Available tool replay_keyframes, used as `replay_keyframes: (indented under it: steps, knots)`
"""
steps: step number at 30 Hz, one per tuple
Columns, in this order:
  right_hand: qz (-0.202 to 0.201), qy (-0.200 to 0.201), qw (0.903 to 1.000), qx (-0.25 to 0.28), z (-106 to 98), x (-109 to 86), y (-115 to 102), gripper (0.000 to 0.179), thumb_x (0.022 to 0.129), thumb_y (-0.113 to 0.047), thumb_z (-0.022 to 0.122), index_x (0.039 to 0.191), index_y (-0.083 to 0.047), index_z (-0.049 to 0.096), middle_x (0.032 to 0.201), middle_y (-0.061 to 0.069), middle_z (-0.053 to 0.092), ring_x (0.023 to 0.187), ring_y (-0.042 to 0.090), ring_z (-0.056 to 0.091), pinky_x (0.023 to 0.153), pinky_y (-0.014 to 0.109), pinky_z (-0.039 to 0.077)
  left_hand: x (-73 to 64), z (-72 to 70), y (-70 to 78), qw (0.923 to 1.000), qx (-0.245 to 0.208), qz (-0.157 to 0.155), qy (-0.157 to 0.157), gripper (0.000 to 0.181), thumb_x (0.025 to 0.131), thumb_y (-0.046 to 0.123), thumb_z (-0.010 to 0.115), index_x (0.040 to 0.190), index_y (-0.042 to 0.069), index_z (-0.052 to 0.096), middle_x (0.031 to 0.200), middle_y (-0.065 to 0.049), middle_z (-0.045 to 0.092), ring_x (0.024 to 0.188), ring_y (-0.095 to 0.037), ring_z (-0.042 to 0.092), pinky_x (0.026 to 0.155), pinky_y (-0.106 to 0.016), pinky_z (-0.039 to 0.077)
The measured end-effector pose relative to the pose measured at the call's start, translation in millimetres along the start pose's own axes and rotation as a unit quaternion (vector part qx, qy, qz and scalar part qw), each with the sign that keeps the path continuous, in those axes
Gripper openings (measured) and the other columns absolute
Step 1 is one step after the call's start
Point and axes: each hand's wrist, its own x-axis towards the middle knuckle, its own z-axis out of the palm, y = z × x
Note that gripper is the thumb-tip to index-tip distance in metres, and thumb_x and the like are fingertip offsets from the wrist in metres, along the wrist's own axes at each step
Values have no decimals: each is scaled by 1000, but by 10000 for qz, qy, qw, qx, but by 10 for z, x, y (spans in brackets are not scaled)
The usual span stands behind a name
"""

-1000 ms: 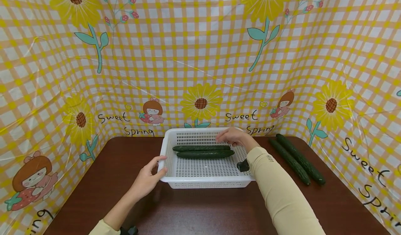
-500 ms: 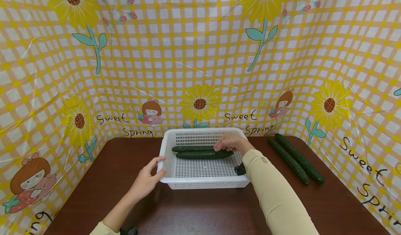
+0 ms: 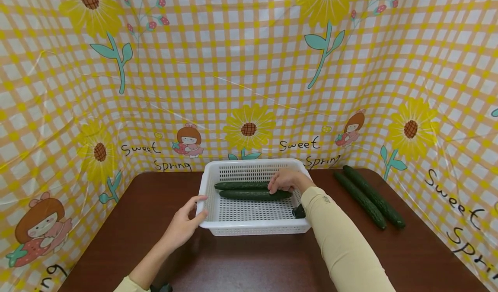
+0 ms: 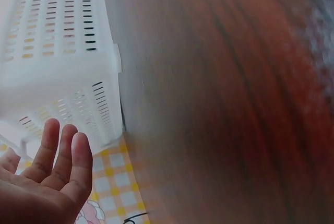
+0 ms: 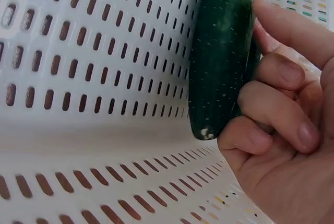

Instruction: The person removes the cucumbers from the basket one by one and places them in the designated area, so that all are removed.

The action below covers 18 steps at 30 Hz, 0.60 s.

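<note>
A white perforated plastic basket (image 3: 249,223) stands on the table, with two cucumbers lying side by side in it. My left hand (image 3: 184,223) holds its left rim, thumb and index finger over the edge. In the left wrist view the other fingers (image 4: 81,151) lie outside the basket wall. My right hand (image 3: 287,181) reaches inside and grips at the cucumbers' right end, fingers curled. The nearer cucumber (image 3: 247,195) shows its end in the right wrist view, beside my thumb (image 5: 271,15). The hand covers the right end of the farther cucumber (image 3: 241,185).
Two more cucumbers, one on the inside (image 3: 359,200) and one farther right (image 3: 375,199), lie aslant on the dark wooden table (image 3: 241,266) right of the basket. A checked, sunflower-printed cloth (image 3: 249,80) walls the table at the back and both sides.
My right hand has come down from above the basket's right part onto the cucumbers. The nearer cucumber's right end has shifted slightly toward me. The left hand stays on the rim.
</note>
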Motion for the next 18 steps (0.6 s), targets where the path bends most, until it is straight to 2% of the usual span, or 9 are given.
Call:
replay_keyframes:
  steps: [6, 10, 18]
  knots:
    - [100, -221, 9997, -58, 29, -13, -6, 29, 84, -12, 77, 113, -6, 75, 52, -9, 36, 45, 6, 21, 45, 23, 22, -8, 3, -5, 10000, -46, -17, 8, 46, 97, 29, 68, 140, 23, 55, 131, -13, 62, 103, -24, 61, 76, -32, 51]
    - [119, -250, 9994, -218, 47, -5, -12, 30, 84, -12, 78, 114, -7, 75, 51, -9, 35, 45, 6, 18, 46, 23, 21, -11, 9, -2, 9999, -100, -88, 15, 44, 97, 25, 68, 140, 23, 55, 132, -13, 62, 103, -25, 62, 77, -33, 51]
    - [288, 95, 9986, -442, 77, 13, -42, 25, 82, -13, 82, 106, -11, 78, 45, -10, 38, 42, 5, 18, 47, 24, 21, 1, 12, 1, 9999, -122, -87, -9, 45, 98, 21, 67, 141, 21, 54, 135, -13, 60, 108, -25, 61, 79, -34, 52]
